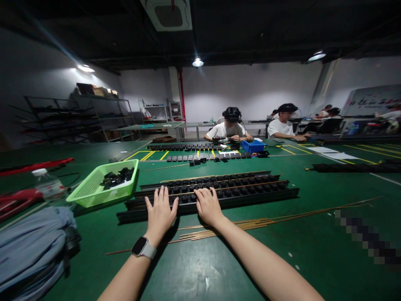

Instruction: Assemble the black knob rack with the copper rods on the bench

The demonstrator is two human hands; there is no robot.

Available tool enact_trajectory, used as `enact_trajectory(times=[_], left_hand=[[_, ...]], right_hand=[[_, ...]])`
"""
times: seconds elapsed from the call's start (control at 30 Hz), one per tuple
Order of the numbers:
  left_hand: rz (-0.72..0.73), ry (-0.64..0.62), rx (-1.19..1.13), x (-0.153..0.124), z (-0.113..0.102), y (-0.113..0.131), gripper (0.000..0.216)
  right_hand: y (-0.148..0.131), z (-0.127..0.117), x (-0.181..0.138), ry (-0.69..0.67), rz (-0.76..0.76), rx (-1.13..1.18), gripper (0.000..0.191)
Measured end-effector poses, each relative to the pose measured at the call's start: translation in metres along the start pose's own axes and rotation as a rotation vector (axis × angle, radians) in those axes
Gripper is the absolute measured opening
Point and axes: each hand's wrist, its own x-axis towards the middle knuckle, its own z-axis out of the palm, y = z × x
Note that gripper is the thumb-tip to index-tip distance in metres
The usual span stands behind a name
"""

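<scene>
My left hand [160, 213] lies with its fingers spread over the left part of several long black rails [250, 196] laid side by side. On the same rails, my right hand [209, 205] rests with bent fingers slightly apart, its fingertips at a thin brass-coloured rod [247, 184] running along them. Whether those fingertips press on the rod or on the rail I cannot tell. Rows of round black parts [228, 193] sit in the rails. Nearer to me, a bundle of loose brass-coloured rods [250, 225] lies on the green table [200, 267], partly behind my right forearm.
A green basket [103, 200] of black parts stands left, near a bottle [48, 184] and grey-blue cloth [34, 251]. Across the table, a person [230, 127] holds a dark tool near a blue bin [253, 146]. Another person [283, 125] sits right. Black strips [357, 167] lie right.
</scene>
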Motion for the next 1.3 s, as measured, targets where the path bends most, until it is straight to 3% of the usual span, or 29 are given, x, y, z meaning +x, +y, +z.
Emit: enact_trajectory(times=[0.43, 1.13, 1.3], left_hand=[[0.095, -0.009, -0.075, -0.001, 0.013, -0.002, 0.07], [0.208, -0.007, -0.136, -0.003, 0.008, 0.015, 0.069], [0.264, -0.061, -0.147, -0.005, 0.007, 0.019, 0.065]], right_hand=[[0.001, 0.0, -0.001, -0.009, 0.008, 0.02, 0.046], [0.0, 0.0, -0.001, -0.005, 0.009, 0.017, 0.046], [0.0, -0.003, -0.001, -0.032, 0.009, 0.006, 0.047]])
